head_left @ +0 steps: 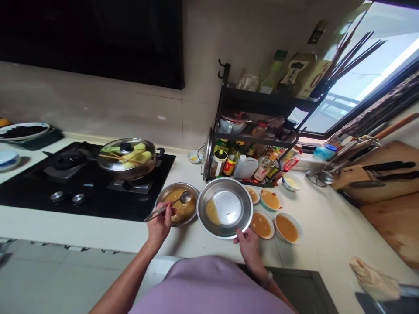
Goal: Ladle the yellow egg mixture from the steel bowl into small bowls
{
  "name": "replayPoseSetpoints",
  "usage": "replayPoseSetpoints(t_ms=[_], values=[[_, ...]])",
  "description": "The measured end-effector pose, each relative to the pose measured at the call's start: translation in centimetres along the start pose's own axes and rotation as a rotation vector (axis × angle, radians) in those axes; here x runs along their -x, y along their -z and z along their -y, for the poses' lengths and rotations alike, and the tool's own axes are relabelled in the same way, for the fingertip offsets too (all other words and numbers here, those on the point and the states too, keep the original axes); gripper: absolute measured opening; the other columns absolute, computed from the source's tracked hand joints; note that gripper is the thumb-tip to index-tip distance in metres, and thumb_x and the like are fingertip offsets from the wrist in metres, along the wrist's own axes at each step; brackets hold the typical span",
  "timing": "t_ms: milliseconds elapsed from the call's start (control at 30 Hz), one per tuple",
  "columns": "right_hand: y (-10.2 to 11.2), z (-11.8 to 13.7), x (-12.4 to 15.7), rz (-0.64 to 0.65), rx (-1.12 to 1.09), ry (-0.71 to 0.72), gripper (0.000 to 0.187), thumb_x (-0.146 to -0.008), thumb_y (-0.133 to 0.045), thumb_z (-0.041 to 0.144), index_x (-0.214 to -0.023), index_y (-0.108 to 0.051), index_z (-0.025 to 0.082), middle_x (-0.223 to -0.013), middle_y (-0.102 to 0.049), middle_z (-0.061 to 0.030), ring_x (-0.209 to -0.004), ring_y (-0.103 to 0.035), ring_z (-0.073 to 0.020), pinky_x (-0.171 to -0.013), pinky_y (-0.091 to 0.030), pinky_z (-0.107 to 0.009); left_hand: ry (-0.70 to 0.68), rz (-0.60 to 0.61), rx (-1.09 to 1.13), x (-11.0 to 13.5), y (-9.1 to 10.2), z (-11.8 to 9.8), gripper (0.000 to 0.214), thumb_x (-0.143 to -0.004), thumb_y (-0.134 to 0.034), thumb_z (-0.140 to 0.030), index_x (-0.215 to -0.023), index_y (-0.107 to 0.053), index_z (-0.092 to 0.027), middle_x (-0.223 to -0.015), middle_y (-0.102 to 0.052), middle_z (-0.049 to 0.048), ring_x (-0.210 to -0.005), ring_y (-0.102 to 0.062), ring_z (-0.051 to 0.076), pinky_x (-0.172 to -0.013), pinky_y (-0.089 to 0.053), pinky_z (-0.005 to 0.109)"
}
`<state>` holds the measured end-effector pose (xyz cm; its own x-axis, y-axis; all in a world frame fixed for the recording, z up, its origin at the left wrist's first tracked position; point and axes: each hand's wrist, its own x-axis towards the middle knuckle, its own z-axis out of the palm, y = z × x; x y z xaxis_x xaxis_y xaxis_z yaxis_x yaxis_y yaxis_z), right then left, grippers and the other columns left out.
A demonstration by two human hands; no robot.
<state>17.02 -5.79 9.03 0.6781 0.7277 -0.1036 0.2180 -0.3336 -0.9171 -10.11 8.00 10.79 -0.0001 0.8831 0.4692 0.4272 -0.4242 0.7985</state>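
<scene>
My left hand [160, 224] grips a metal spoon [186, 197] by its handle, with the bowl of the spoon over a steel basin [160, 194] of brownish liquid. Pinched at its near rim by my right hand [248, 244] is a second steel basin [240, 220], tilted, with a small pool of yellowish liquid at its left side. Right of it stand several bowls of orange-brown liquid, among them a white bowl [299, 237] and a green-rimmed bowl [279, 205]; the tilted basin partly covers some of them.
A lidded pan [131, 172] with yellow-green pieces inside sits on the black gas stove [108, 205]. Behind the basins rises a black rack [262, 98] of bottles and jars. Knives [389, 166] and cutting boards [386, 205] are at the right, near a cloth [373, 279].
</scene>
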Motion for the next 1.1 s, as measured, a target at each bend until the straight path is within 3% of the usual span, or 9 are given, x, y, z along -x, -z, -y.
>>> replayPoseSetpoints(t_ms=[133, 333, 433, 533, 700, 767, 900, 1100], values=[[-0.1, -0.1, 0.0, -0.004, -0.003, 0.003, 0.041, -0.067, -0.058, 0.061, -0.053, -0.053, 0.023, -0.042, -0.059, -0.0047, -0.042, -0.057, -0.0208, -0.048, -0.041, -0.03, -0.028, 0.055, 0.127, 0.3, -2.2, -1.2, 0.019, -0.091, -0.048, -0.026, -0.096, -0.062, -0.015, -0.071, -0.069, 0.0039, -0.057, -0.068, 0.015, -0.056, -0.055, 0.026], [-0.2, 0.4, 0.2, 0.008, -0.03, 0.007, 0.039, -0.067, -0.058, 0.061, -0.056, -0.053, 0.023, -0.042, -0.059, -0.0035, -0.043, -0.057, -0.021, -0.048, -0.042, -0.03, -0.268, 0.205, 0.019, 0.8, -5.5, -2.9, 0.017, -0.092, -0.047, -0.023, -0.089, -0.063, -0.017, -0.07, -0.066, 0.0029, -0.061, -0.064, 0.013, -0.061, -0.052, 0.025], [-0.1, 0.7, 0.3, 0.006, -0.033, -0.007, 0.038, -0.067, -0.058, 0.059, -0.055, -0.054, 0.023, -0.042, -0.058, -0.0034, -0.043, -0.057, -0.021, -0.048, -0.042, -0.03, -0.291, 0.275, 0.034, 1.1, -6.5, -3.2, 0.019, -0.091, -0.046, -0.024, -0.089, -0.064, -0.017, -0.072, -0.067, 0.0046, -0.063, -0.065, 0.014, -0.062, -0.052, 0.026], [-0.1, 0.8, 0.4, 0.005, -0.032, -0.016, 0.038, -0.067, -0.058, 0.059, -0.056, -0.054, 0.023, -0.042, -0.059, -0.0035, -0.043, -0.057, -0.0207, -0.048, -0.041, -0.03, -0.115, 0.293, 0.05, 1.1, -7.2, -2.9, 0.023, -0.09, -0.047, -0.029, -0.088, -0.067, -0.017, -0.07, -0.07, 0.0065, -0.063, -0.067, 0.018, -0.065, -0.054, 0.03], [0.0, 0.6, 0.4, -0.006, -0.03, -0.044, 0.038, -0.067, -0.059, 0.058, -0.056, -0.056, 0.022, -0.043, -0.06, -0.0038, -0.042, -0.057, -0.0208, -0.046, -0.041, -0.029, 0.5, 0.237, 0.3, 0.6, -7.7, -1.4, 0.03, -0.086, -0.051, -0.038, -0.084, -0.066, -0.013, -0.059, -0.071, 0.0087, -0.053, -0.069, 0.023, -0.056, -0.056, 0.034], [0.0, 0.6, 0.4, -0.01, -0.03, -0.043, 0.037, -0.067, -0.06, 0.057, -0.056, -0.056, 0.022, -0.042, -0.06, -0.0038, -0.042, -0.057, -0.0208, -0.046, -0.041, -0.029, 0.663, 0.185, 0.413, 0.3, -7.6, -1.0, 0.027, -0.084, -0.054, -0.036, -0.085, -0.065, -0.012, -0.058, -0.071, 0.0088, -0.051, -0.069, 0.023, -0.054, -0.057, 0.034], [0.1, 1.0, 0.4, -0.002, -0.029, -0.033, 0.037, -0.066, -0.059, 0.058, -0.054, -0.054, 0.023, -0.042, -0.059, -0.0036, -0.043, -0.058, -0.0215, -0.048, -0.042, -0.03, 0.746, 0.118, 0.464, -0.1, -6.9, -1.0, 0.023, -0.081, -0.058, -0.032, -0.085, -0.065, -0.011, -0.057, -0.071, 0.0084, -0.051, -0.07, 0.023, -0.053, -0.057, 0.033], [0.1, 0.8, 0.2, 0.001, 0.0, -0.029, 0.037, -0.067, -0.057, 0.056, -0.053, -0.054, 0.023, -0.043, -0.06, -0.0048, -0.044, -0.057, -0.0209, -0.049, -0.042, -0.03, 0.708, 0.06, 0.482, -0.5, -5.7, -1.0, 0.023, -0.081, -0.059, -0.034, -0.084, -0.063, -0.011, -0.057, -0.071, 0.0083, -0.051, -0.069, 0.023, -0.054, -0.059, 0.036]])
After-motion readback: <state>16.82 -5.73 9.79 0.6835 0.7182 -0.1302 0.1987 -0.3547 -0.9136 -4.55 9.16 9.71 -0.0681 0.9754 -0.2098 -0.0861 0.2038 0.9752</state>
